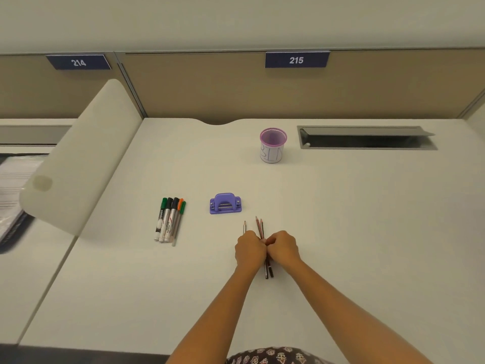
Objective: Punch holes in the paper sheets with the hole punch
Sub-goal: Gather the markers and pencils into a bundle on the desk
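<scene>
A purple hole punch (225,203) stands on the white desk (341,232), a little beyond my hands. No paper sheets lie on this desk. My left hand (249,249) and my right hand (283,246) are side by side with fingers curled around a few pencils (259,227). The pencil tips point away from me and their ends stick out below my hands. One pencil tip shows above the left hand, two above the gap between the hands.
Several markers (169,219) lie in a row left of the punch. A pink mesh cup (273,145) stands at the back. A cable slot (364,137) is at the back right. A curved divider (81,158) bounds the left side; stacked papers (13,185) lie on the neighbouring desk.
</scene>
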The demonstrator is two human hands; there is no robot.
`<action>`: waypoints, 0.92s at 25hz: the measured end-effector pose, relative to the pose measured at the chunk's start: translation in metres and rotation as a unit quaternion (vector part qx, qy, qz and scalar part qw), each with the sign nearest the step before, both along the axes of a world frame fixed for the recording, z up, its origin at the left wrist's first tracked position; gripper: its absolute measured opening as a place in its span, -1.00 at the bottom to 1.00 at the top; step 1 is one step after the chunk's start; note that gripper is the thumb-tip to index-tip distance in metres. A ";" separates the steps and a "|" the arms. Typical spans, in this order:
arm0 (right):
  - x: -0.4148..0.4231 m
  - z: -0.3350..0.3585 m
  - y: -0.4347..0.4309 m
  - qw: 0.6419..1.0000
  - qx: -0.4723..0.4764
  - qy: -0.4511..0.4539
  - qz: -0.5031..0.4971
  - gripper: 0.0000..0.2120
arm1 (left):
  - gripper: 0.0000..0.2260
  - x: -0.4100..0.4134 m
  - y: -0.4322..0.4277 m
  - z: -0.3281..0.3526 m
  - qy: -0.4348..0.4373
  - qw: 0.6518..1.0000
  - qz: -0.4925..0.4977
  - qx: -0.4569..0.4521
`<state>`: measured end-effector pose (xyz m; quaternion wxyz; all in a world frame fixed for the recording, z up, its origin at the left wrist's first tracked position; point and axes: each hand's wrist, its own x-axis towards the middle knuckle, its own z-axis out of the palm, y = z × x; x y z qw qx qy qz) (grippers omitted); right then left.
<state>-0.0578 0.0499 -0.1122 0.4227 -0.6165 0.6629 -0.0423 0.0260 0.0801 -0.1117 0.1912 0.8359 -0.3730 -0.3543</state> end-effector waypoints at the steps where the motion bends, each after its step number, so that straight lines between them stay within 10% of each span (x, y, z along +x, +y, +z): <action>1: -0.003 0.000 -0.001 1.000 0.009 -0.018 -0.005 -0.82 | -0.76 0.000 -0.001 -0.002 0.017 1.000 0.008 0.003; 16: 0.005 0.017 0.002 0.924 0.119 -0.346 -0.115 -0.82 | -0.90 0.042 0.018 0.016 0.190 0.968 0.133 -0.093; 23: 0.055 0.004 -0.016 0.999 -0.039 -0.007 -0.014 -0.72 | -0.83 0.081 0.032 0.033 0.131 0.948 0.209 -0.203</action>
